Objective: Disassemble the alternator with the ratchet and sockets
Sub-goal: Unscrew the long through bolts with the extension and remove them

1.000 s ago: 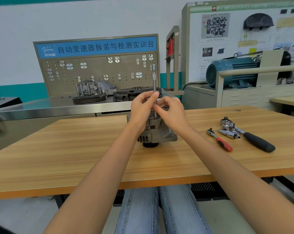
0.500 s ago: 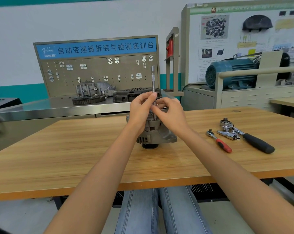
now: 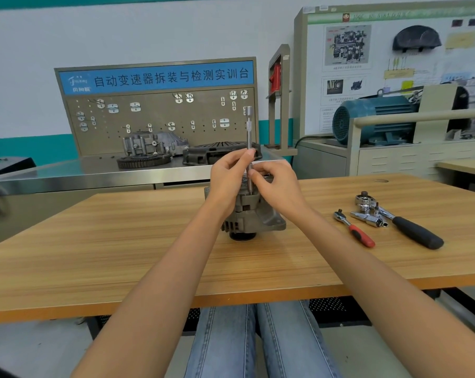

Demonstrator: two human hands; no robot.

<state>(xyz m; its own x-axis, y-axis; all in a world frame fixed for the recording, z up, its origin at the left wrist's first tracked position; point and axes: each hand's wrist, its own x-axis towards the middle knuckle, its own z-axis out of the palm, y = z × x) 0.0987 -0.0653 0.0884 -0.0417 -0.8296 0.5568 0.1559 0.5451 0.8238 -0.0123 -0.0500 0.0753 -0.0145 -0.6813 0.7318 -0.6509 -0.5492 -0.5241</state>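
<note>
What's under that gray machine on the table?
A black round part peeks out beneath the alternator, resting on the table. How it joins the alternator is hidden.

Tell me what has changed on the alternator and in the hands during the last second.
Almost nothing moved. The left hand and right hand still pinch the upright extension bar standing on the alternator; only the fingertips shifted slightly along it. The two ratchets and the sockets stayed in place on the table.

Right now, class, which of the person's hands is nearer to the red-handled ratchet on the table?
Right. The right hand pinches the extension bar over the alternator, on the side facing the red-handled ratchet; the left hand grips the bar from the far side.
</note>
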